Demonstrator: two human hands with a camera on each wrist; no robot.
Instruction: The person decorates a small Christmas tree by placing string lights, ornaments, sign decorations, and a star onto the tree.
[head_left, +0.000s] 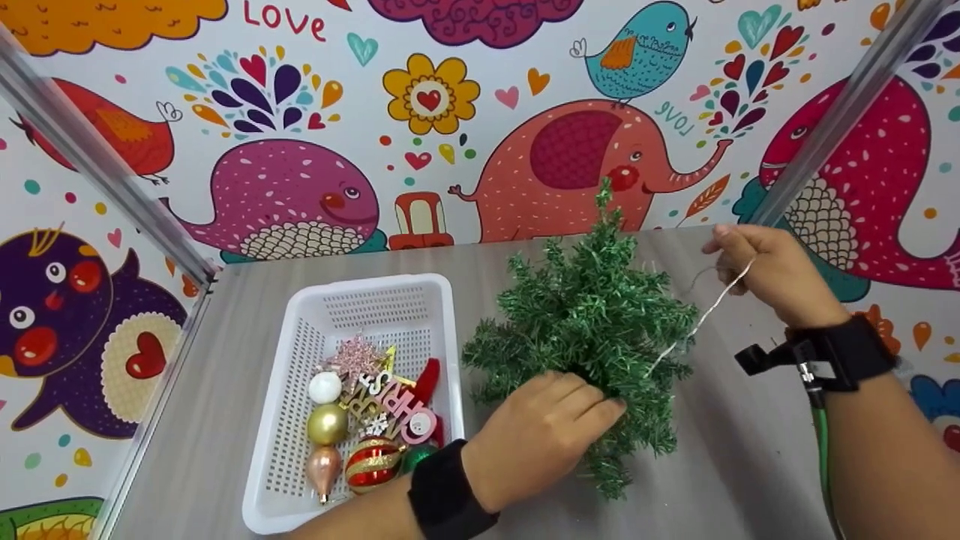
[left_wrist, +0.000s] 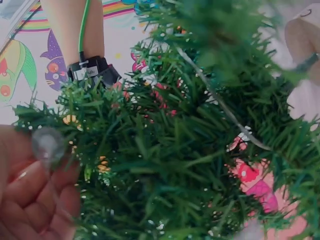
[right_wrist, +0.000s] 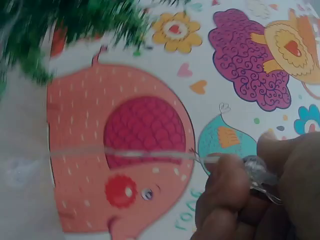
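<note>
Head view, tree (head_left: 592, 300) upright, wire (head_left: 708, 312) slanting up-right

My worktop (head_left: 214, 405) held the basket (head_left: 375, 283) left, the tree (head_left: 600, 307) right.
On my feed, baubles (head_left: 328, 424) lay toward the basket's near end, the star (head_left: 351, 355) behind them; the left hand (head_left: 536, 439) was at the tree's near side, the right hand (head_left: 776, 270) right of it, wire (head_left: 706, 318) spanning the gap between, the wall (head_left: 517, 71) behind.
</note>
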